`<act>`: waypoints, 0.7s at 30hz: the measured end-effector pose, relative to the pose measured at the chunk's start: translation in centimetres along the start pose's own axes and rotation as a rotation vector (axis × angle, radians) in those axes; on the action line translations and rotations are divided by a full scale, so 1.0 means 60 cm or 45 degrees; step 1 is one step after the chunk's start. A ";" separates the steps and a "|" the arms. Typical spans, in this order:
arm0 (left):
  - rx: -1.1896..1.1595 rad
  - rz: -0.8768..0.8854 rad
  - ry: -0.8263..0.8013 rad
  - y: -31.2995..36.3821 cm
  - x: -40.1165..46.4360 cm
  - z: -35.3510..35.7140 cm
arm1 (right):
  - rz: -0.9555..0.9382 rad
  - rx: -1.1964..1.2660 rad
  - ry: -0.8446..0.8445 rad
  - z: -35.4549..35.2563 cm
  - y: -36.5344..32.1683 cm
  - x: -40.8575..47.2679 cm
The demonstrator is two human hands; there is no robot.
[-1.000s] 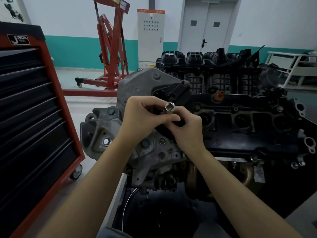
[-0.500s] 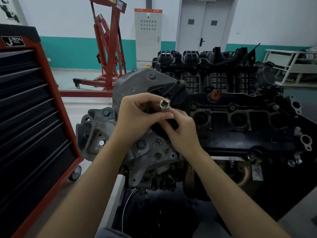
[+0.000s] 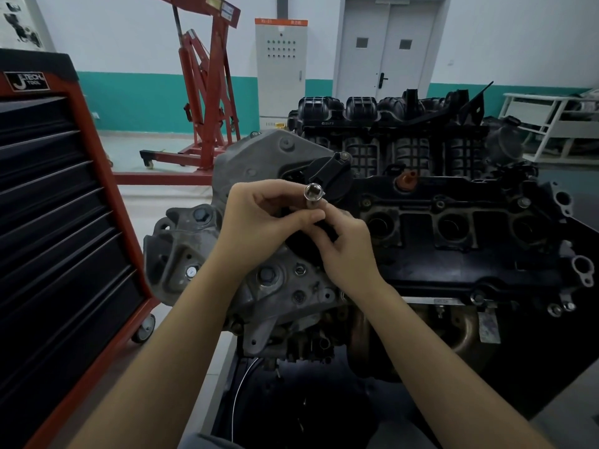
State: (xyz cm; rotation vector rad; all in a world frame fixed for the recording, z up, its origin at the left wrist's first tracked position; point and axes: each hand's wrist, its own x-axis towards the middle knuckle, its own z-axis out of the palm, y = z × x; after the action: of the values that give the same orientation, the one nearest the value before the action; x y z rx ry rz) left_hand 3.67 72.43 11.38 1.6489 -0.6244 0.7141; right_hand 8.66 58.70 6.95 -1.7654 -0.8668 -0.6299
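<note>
Head view | socket (image 3: 312, 193) held up over engine (image 3: 453, 202), open end toward me | left hand (image 3: 259, 222) and right hand (image 3: 348, 244) both pinch its lower end, fingers curled | I judge it light, rigid, smooth steel, probably slick; I'd grip mid-barrel, firmly.

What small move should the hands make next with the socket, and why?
Probably tip the socket over toward an engine bolt: the left hand and right hand both pinch it above the engine, and its open end faces up at the camera.
</note>
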 end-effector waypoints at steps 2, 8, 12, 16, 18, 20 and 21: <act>0.066 0.011 -0.036 0.000 0.001 0.000 | 0.057 0.074 0.037 -0.001 -0.002 0.004; 0.162 0.000 0.063 0.000 0.001 0.003 | 0.042 0.037 0.165 0.010 -0.005 0.004; 0.033 -0.033 -0.002 0.004 0.001 0.003 | -0.005 -0.099 0.066 0.009 0.004 0.001; 0.075 0.004 -0.011 0.004 0.000 0.003 | 0.043 -0.002 0.171 0.009 0.003 0.000; 0.120 0.012 0.016 0.005 -0.001 0.004 | 0.075 0.080 0.186 0.008 0.000 0.000; 0.090 0.011 0.040 0.005 0.000 0.004 | 0.063 0.043 0.159 0.007 -0.001 0.001; 0.064 0.015 0.043 0.005 0.000 0.004 | 0.041 -0.006 0.126 0.007 0.000 0.001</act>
State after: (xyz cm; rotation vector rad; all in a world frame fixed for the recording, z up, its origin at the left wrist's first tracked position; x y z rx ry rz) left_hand 3.48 72.16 11.52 1.6772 -0.5969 0.7701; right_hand 8.68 59.13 6.84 -1.7343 -0.7685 -0.6927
